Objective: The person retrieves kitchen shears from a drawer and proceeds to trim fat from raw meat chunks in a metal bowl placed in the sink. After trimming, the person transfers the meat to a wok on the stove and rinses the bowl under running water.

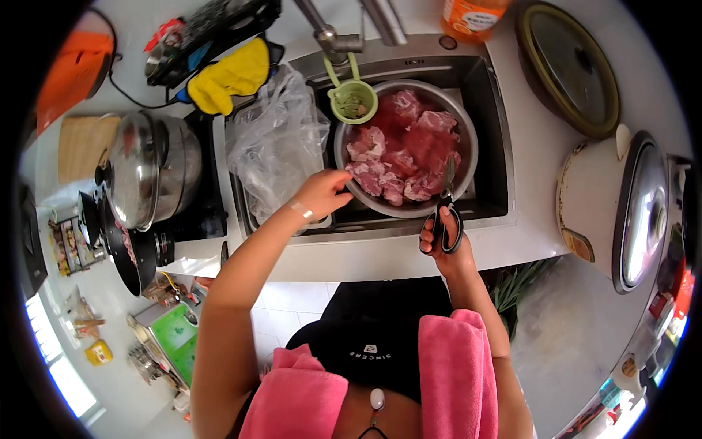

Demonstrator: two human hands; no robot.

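A round metal bowl [473, 150] stands in the dark sink, holding several chunks of raw pink meat [367, 144] in reddish water. My right hand [447, 252] grips black-handled kitchen scissors [455, 223] at the bowl's near right side. The blades point away from me, over the rim and the meat. At the bowl's left rim is my left hand [325, 194], thumb and index finger apart, with nothing between them. Whether its fingertips touch the rim I cannot tell. A strip of tape sits on that wrist.
A green strainer [352, 101] hangs below the faucet [335, 42] by the bowl's far left edge. Clear plastic bags [278, 139] cover the sink's left side. Steel pots [157, 168] stand left; a large lidded white pot [607, 208] and a lid [569, 69] are right.
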